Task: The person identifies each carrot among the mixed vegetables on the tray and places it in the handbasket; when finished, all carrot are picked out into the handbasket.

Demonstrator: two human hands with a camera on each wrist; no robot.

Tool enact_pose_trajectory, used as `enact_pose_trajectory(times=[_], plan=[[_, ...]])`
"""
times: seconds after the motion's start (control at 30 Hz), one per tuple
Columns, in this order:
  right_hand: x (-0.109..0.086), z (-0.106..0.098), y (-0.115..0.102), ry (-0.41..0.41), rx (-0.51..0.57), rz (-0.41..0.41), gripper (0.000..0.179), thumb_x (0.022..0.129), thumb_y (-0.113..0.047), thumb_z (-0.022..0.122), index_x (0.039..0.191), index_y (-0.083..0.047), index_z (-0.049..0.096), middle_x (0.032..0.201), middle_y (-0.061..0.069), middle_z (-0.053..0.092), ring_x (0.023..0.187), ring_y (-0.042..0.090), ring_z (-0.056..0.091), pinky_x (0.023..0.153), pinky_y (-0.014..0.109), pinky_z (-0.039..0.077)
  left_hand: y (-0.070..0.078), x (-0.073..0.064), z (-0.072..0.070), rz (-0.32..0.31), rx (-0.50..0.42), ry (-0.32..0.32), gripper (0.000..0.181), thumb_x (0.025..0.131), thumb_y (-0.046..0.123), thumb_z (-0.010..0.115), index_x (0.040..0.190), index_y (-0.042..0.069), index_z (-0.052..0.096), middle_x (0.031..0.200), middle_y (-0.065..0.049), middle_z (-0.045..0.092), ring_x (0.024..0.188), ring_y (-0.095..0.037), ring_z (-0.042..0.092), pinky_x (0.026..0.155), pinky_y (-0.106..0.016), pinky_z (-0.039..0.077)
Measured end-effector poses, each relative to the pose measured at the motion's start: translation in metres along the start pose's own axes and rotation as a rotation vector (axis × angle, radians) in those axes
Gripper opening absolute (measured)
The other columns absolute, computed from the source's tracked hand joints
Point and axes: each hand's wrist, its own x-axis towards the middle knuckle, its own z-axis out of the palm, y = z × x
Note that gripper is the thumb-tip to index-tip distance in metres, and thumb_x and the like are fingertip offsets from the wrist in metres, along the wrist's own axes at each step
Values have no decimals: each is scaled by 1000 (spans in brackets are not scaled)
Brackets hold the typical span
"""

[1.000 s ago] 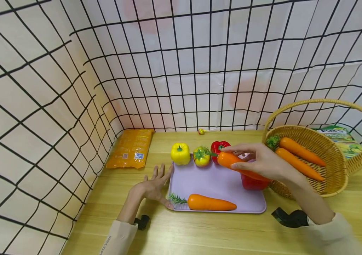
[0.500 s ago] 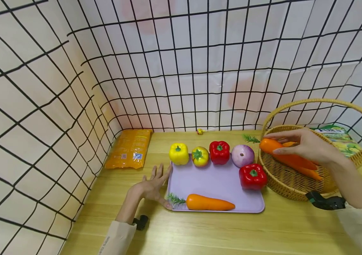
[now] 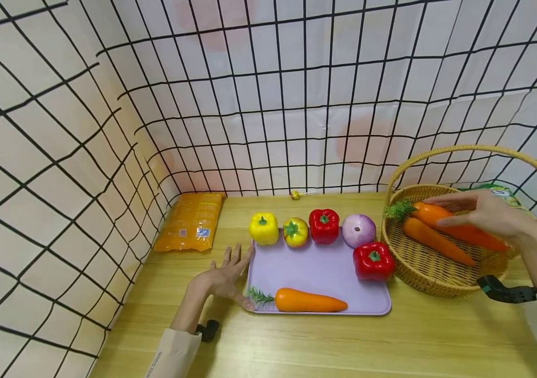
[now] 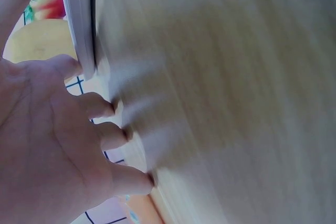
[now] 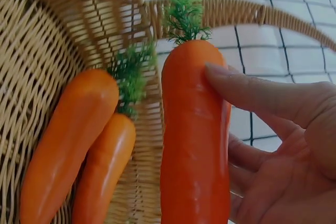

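My right hand (image 3: pixel 502 214) pinches an orange carrot (image 5: pixel 194 140) with a green leafy top, thumb on one side and fingers on the other, over the wicker basket (image 3: pixel 419 275). Two other carrots lie inside the basket, as the right wrist view shows; one of these carrots (image 5: pixel 71 145) has its top toward the wall. My left hand (image 3: pixel 224 279) is spread at the left edge of the lilac tray (image 3: pixel 313 270), its thumb and a finger at the rim. Another carrot (image 3: pixel 309 301) lies along the tray's front.
Along the tray's back stand a yellow pepper (image 3: pixel 264 229), a red-yellow fruit (image 3: pixel 295 233), a red pepper (image 3: pixel 324 227) and a purple onion (image 3: pixel 359 231). Another red pepper (image 3: pixel 374 261) sits close to the basket. An orange packet (image 3: pixel 191 223) and lollipop (image 3: pixel 295 195) lie behind.
My right hand has carried the carrot rightward from above the tray to the basket, uncovering the onion and red peppers. My left hand has stayed at the tray's edge.
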Motion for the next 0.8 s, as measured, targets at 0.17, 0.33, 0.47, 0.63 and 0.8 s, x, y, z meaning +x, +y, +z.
enact_pose_trajectory(times=[0.17, 0.33, 0.47, 0.63, 0.8], plan=[[3, -6, 10, 5, 27, 59, 78, 91, -44, 78, 152, -5, 50, 154, 32, 47, 138, 53, 44, 104, 70, 42, 0, -2, -1, 2, 0, 0, 143, 71, 55, 91, 167, 22, -9, 170, -24, -21, 158, -45, -18, 121, -78, 0], [7, -13, 16, 23, 34, 101, 81, 93, -42, 76, 155, -2, 43, 156, 38, 39, 136, 59, 42, 101, 68, 47, 1, -1, -1, -5, -15, 0, 142, 71, 54, 91, 167, 22, -9, 170, -23, -22, 158, -44, -19, 121, -78, -1], [12, -19, 17, 53, 50, 111, 76, 96, -39, 74, 157, -5, 42, 157, 39, 37, 135, 59, 43, 101, 69, 47, 0, 0, 0, -5, -20, 3, 143, 71, 53, 91, 167, 22, -9, 170, -22, -22, 159, -44, -19, 122, -77, -1], [14, -26, 20, 150, 132, 166, 68, 93, -44, 77, 153, -28, 51, 155, 22, 52, 140, 56, 37, 107, 76, 36, 1, 0, -1, 2, -18, 6, 142, 71, 52, 92, 167, 22, -9, 170, -22, -21, 159, -44, -19, 122, -78, -1], [18, -28, 24, 208, 173, 174, 53, 88, -48, 80, 136, -48, 59, 90, -44, 56, 111, 14, 58, 110, 72, 36, 0, -1, 0, 1, -6, 5, 142, 71, 52, 92, 167, 21, -8, 171, -23, -21, 159, -46, -17, 121, -78, 0]])
